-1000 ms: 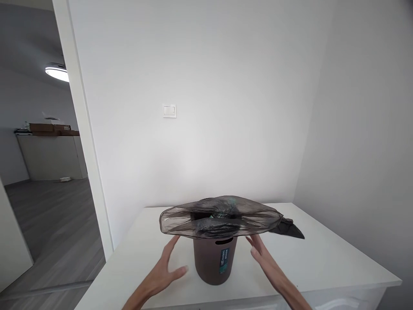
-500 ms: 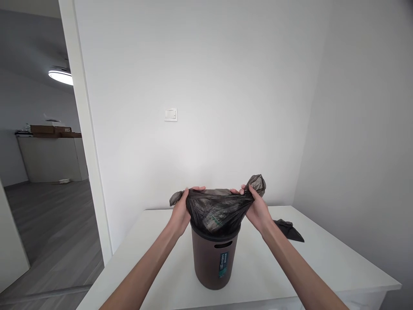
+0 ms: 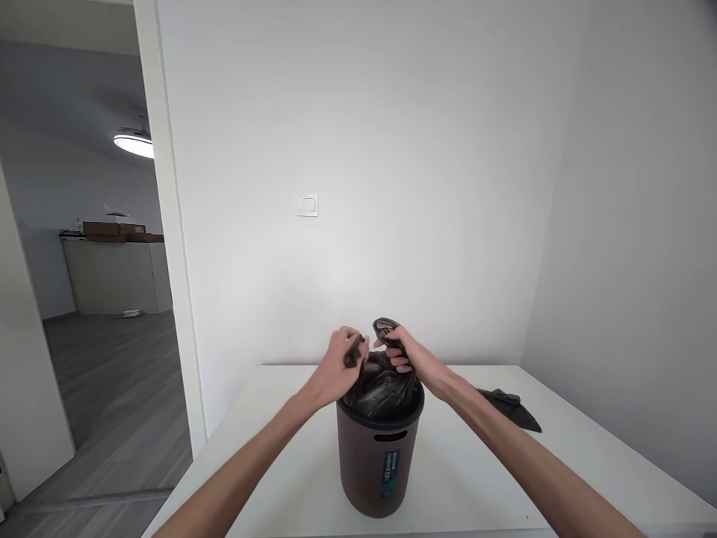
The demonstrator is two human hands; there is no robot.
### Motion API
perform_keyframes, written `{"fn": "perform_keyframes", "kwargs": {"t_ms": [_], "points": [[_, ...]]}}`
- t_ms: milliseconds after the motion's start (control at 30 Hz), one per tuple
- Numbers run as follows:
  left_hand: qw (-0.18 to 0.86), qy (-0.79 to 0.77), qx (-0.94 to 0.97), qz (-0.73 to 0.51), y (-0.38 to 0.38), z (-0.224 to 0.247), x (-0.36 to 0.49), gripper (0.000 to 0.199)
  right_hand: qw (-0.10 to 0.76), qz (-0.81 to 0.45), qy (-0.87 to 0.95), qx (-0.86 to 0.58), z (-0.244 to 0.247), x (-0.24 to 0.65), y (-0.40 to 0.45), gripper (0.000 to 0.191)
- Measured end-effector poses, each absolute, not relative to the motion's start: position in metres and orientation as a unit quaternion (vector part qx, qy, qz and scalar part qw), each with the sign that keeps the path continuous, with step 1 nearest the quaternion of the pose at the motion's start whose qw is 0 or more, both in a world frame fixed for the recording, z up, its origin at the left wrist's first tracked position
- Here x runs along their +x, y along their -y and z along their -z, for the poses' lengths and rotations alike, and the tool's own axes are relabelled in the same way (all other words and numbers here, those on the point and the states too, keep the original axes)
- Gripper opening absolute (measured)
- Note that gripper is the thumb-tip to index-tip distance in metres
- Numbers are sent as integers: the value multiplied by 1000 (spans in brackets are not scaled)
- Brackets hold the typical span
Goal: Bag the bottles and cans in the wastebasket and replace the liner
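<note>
A brown garbage bin [image 3: 377, 467] with a dark rim and a blue label stands upright on the white table. Inside its mouth sits a bunched black plastic bag [image 3: 381, 392], its upper parts pulled above the rim. My left hand [image 3: 343, 360] is closed around the bag's left part, above the bin's left side. On the right, my right hand [image 3: 404, 350] grips another gathered part, and a loop of plastic sticks up beyond its fingers. The two hands are close together but apart. The bag's contents cannot be made out.
Another black plastic piece [image 3: 511, 409] lies on the white table [image 3: 470, 478], right of the bin and partly behind my right forearm. A white wall with a switch [image 3: 308, 205] rises behind. At the left, a doorway shows cardboard boxes [image 3: 106, 230] on a counter.
Both hands have moved inward, from holding the bag's opening stretched wide to gripping bunched plastic close together. The bag has sunk lower into the bin. The view has shifted slightly.
</note>
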State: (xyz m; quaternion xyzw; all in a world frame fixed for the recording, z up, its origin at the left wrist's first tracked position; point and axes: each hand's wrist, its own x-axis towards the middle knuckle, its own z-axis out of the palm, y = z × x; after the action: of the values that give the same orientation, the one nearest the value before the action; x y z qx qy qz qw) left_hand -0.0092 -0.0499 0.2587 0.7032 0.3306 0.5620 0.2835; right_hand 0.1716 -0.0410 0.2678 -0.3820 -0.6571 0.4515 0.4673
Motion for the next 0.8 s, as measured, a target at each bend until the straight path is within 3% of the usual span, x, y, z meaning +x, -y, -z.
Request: {"fn": "perform_keyframes", "kwargs": {"t_ms": [133,267,467,600,700,800], "points": [[216,-364,763,-488,65,-275,-35,25,472,-524,617,-349,-272,178,49,33],[230,-368,822,-369,83,-289,-43,39,457,-458,684,-336,-265,171,52,34],[237,-293,891,-255,117,-300,-46,34,532,-294,682,-407,-252,148,75,39],[149,-332,915,-174,133,-305,-47,36,464,-298,742,-382,-256,154,104,36],[113,-377,910,-129,145,-316,-46,39,376,-298,811,-335,-254,165,119,57],[107,-362,920,-104,159,-332,-35,35,354,-206,846,-342,-240,165,119,70]]}}
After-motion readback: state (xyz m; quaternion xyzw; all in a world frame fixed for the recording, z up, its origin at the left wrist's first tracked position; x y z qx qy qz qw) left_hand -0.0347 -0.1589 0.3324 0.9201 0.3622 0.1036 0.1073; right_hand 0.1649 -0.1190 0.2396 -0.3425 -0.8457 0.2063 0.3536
